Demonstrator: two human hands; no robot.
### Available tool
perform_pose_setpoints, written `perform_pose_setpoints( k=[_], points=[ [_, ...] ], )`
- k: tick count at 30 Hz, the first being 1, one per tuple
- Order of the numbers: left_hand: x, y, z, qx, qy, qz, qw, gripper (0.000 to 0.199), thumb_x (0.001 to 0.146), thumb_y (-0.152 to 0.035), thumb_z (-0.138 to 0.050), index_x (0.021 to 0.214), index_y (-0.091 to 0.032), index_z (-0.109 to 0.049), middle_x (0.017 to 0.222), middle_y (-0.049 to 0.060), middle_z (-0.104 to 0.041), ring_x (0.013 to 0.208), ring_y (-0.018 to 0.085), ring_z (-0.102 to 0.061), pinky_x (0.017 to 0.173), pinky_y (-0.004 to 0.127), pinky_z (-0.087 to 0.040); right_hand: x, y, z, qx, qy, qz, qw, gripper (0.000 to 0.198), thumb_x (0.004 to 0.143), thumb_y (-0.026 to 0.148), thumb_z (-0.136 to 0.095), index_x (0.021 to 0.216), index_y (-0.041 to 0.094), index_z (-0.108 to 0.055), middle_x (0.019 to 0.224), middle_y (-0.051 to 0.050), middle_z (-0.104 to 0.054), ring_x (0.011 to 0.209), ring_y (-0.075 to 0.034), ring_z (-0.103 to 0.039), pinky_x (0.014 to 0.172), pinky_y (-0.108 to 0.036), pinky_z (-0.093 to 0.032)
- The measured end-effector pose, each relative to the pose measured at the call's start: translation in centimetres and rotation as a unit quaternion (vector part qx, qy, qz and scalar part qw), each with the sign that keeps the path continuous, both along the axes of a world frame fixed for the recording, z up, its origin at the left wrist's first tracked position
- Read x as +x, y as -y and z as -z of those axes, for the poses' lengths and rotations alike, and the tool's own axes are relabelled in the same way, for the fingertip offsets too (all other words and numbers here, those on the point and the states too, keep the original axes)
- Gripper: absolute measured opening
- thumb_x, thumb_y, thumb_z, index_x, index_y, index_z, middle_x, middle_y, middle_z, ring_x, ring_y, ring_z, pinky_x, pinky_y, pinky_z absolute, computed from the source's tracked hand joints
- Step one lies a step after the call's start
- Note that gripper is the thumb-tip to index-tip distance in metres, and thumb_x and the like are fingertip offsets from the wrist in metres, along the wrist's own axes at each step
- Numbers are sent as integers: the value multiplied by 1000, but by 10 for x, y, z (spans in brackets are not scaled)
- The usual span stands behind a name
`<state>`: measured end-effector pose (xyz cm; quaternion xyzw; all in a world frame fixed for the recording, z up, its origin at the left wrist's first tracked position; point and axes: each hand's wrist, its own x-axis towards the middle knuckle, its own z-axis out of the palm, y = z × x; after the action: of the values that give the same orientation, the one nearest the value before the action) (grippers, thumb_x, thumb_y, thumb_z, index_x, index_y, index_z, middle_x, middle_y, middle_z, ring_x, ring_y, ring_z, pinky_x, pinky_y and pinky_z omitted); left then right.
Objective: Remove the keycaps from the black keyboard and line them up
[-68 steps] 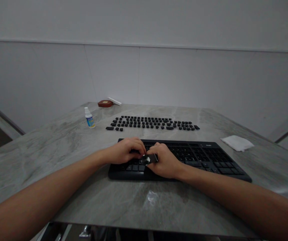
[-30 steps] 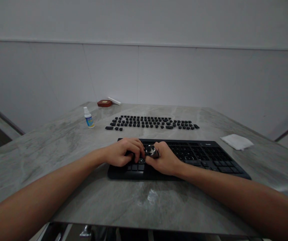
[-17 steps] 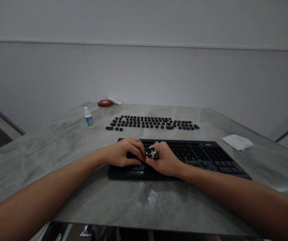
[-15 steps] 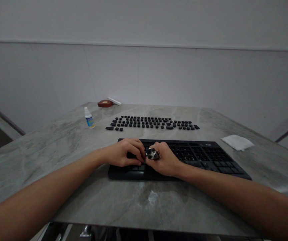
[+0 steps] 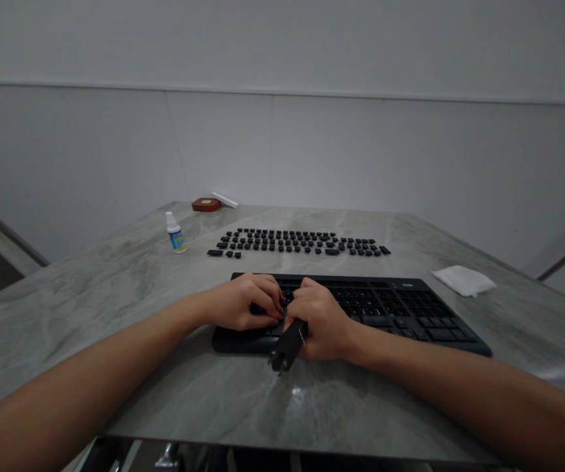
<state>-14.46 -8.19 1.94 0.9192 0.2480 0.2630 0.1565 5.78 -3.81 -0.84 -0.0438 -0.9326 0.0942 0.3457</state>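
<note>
A black keyboard [image 5: 400,314] lies in front of me, with many key places bare of caps. My left hand [image 5: 255,301] rests on its left part, fingers curled and thumb brought near them; whatever is at the fingertips is hidden. Close beside it, my right hand [image 5: 319,321] is wrapped round a black thick-handled tool [image 5: 287,347]. The tool's handle end tilts towards me over the keyboard's front edge. Its working end is concealed by my fingers. Behind the keyboard, loose black keycaps [image 5: 282,245] are laid out in rows.
On the grey marbled table [image 5: 115,301], a small white spray bottle [image 5: 175,235] with a blue label stands at the left. A brown case [image 5: 206,204] and a white strip-like object [image 5: 225,200] lie far back. At the right is a folded white cloth or tissue [image 5: 463,280].
My right hand has tilted the tool, its handle end swinging down towards me and showing more of its length. My left hand has barely moved.
</note>
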Motion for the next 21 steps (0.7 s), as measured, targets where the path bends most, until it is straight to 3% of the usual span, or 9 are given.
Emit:
perform_pose_setpoints(
  k=[10, 13, 17, 21],
  points=[
    [1, 1, -2, 6, -9, -5, 1000, 13, 85, -13, -62, 80, -16, -74, 82, 9, -72, 89, 21, -64, 83, 35, -53, 0, 3, 1, 87, 30, -3, 996, 10, 60, 22, -53, 55, 18, -60, 47, -2, -54, 47, -15, -48, 57, -32, -26],
    [1, 0, -1, 8, -6, -4, 1000, 13, 84, -13, -62, 80, -16, -74, 83, 10, -72, 89, 21, -64, 83, 35, -53, 1, 3, 0, 85, 34, -4, 996, 11, 59, 23, -52, 56, 18, -61, 47, -2, -55, 48, -15, -49, 57, -32, -27],
    [1, 0, 0, 4, -3, -3, 1000, 12, 84, -14, -62, 81, -15, -73, 83, 10, -71, 88, 21, -64, 83, 35, -52, 0, 2, -3, 3, 39, 10, 999, 11, 60, 21, -52, 52, 17, -57, 46, 0, -53, 47, -12, -45, 58, -31, -30],
    [1, 2, -2, -14, 1, -12, 1000, 12, 85, -15, -62, 78, -14, -71, 84, 9, -70, 87, 19, -64, 83, 33, -52, -4, -1, -8, -204, 56, 83, 974, 29, 70, 23, -52, 44, 17, -43, 43, 5, -37, 43, -7, -31, 50, -25, -28]
  ],
)
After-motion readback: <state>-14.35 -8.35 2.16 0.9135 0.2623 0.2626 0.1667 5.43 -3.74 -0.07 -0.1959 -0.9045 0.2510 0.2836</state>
